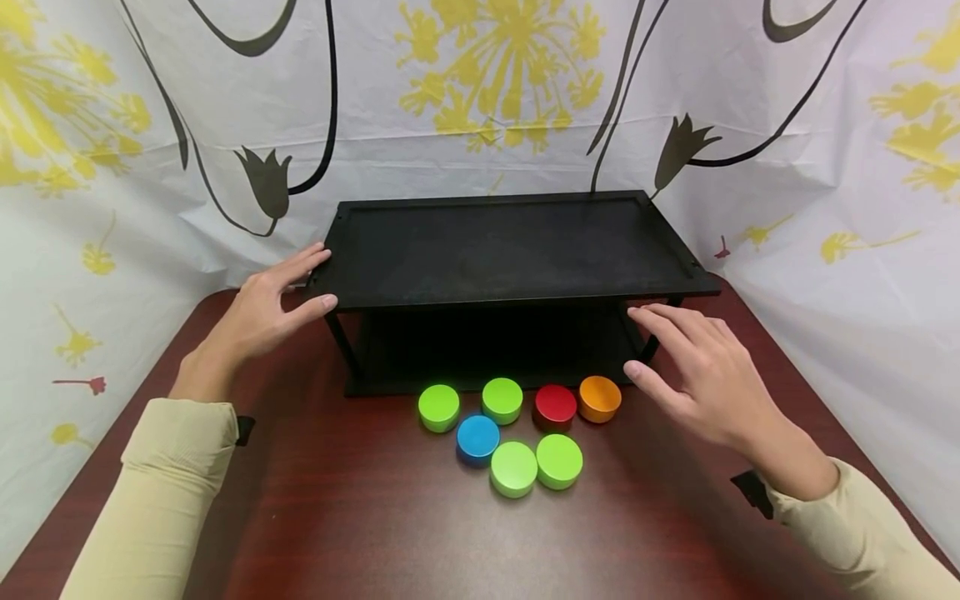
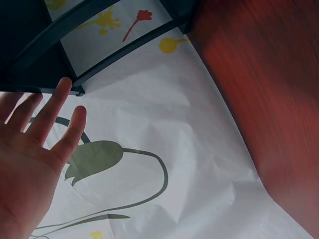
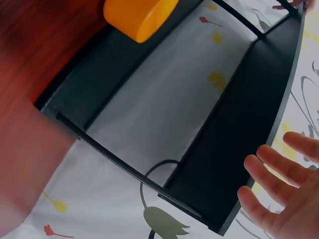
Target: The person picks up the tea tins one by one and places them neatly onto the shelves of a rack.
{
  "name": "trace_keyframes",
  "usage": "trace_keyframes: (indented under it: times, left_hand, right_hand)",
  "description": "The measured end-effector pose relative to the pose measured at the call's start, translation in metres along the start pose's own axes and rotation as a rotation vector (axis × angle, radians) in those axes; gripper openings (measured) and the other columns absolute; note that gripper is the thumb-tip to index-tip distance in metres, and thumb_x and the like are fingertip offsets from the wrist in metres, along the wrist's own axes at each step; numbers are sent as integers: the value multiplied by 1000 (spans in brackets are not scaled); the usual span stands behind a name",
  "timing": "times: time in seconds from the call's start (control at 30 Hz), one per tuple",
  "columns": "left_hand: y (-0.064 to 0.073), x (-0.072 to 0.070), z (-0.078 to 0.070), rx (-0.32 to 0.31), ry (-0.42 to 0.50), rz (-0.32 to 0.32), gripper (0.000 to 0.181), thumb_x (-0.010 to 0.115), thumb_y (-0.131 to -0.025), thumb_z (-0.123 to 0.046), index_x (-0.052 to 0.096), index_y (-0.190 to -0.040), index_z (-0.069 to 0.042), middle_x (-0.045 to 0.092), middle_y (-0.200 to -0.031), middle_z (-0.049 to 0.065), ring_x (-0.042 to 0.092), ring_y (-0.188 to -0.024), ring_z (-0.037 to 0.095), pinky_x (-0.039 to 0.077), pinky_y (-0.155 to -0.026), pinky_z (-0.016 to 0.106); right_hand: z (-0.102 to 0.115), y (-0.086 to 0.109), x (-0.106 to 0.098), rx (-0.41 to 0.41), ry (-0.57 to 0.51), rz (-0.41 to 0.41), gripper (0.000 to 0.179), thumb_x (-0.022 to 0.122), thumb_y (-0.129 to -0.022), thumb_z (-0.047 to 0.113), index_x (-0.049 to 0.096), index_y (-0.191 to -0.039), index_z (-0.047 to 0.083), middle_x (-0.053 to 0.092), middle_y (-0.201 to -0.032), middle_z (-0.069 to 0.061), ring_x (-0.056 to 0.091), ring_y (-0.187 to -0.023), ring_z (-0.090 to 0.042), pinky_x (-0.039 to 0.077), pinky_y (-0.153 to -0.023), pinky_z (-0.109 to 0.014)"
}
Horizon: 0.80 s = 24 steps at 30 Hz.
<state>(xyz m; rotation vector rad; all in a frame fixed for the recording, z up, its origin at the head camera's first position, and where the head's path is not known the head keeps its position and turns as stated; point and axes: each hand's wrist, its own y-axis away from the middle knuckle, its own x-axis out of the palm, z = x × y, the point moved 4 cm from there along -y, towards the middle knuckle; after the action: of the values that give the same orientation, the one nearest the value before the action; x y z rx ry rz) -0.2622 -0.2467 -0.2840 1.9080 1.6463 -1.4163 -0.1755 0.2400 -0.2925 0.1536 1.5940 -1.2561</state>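
Observation:
A black two-tier shelf [image 1: 495, 250] stands on the dark red-brown table. At its left edge is my left hand [image 1: 258, 312], thumb and fingers spread, fingertips right at the upper board. My right hand [image 1: 701, 379] hovers by the front right corner with fingers loosely extended and nothing in them. Small round cylinders are grouped before the shelf: several green [image 1: 438, 407], one blue [image 1: 477, 440], one red [image 1: 555, 407] and one orange [image 1: 599, 398]. The orange one is nearest my right hand. In the right wrist view, the orange cylinder [image 3: 139, 17] shows beside the shelf's lower board [image 3: 99, 82].
A white sheet [image 1: 480, 100] with yellow and grey flower prints hangs behind and along both sides of the table [image 1: 360, 517]. Thin black posts [image 1: 343, 343] join the shelf's two boards. The table's front part extends toward me between both sleeves.

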Motion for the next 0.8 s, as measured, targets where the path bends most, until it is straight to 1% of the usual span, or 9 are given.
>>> trace_keyframes:
  times: [0.23, 0.4, 0.47, 0.5, 0.63, 0.7, 0.8]
  left_hand:
    - [-1, 1, 1, 19, 13, -9, 62, 67, -93, -28, 47, -150, -15, 38, -157, 2, 56, -123, 39, 42, -103, 52]
    - [1, 1, 2, 16, 24, -16, 62, 68, -94, -27, 47, -151, -15, 38, -157, 2, 52, -128, 36, 42, -103, 51]
    - [1, 1, 2, 17, 26, -19, 62, 68, -94, -28, 47, -151, -16, 38, -157, 1, 50, -131, 33, 43, -105, 41]
    - [1, 2, 2, 18, 25, -21, 62, 68, -94, -28, 46, -151, -17, 38, -157, 1, 49, -132, 32, 42, -105, 36]
    - [2, 3, 3, 18, 19, -28, 62, 67, -94, -28, 46, -151, -17, 38, -157, 1, 49, -132, 30, 38, -100, 20]
    - [2, 3, 3, 16, 17, -32, 62, 67, -94, -29, 46, -151, -17, 38, -157, 1, 49, -132, 30, 37, -100, 19]
    - [2, 3, 4, 16, 24, -34, 63, 67, -94, -29, 46, -151, -17, 38, -158, 1, 48, -133, 30, 37, -101, 20]
  right_hand:
    - [-1, 5, 9, 63, -41, 64, 56, 71, -86, 30, 58, -138, 14, 59, -133, -9, 54, -117, -31, 40, -93, -52]
    - [-4, 7, 18, 92, -42, 104, 57, 74, -86, 31, 58, -138, 16, 60, -132, -6, 55, -101, -21, 42, -89, -46]
    - [-6, 8, 21, 103, -46, 120, 57, 75, -85, 31, 58, -138, 17, 60, -131, -6, 55, -98, -20, 43, -88, -46]
    - [-6, 8, 22, 109, -49, 129, 57, 75, -85, 32, 58, -138, 18, 61, -130, -6, 56, -100, -20, 44, -88, -47]
    - [-8, 11, 29, 128, -68, 188, 57, 75, -86, 34, 58, -139, 18, 61, -131, -6, 57, -112, -26, 45, -91, -53]
    - [-10, 12, 34, 124, -71, 219, 57, 75, -87, 36, 58, -138, 17, 61, -131, -8, 57, -115, -28, 44, -93, -56]
    - [-11, 14, 40, 101, -70, 252, 58, 75, -86, 37, 59, -137, 14, 62, -129, -9, 58, -114, -29, 45, -92, -58]
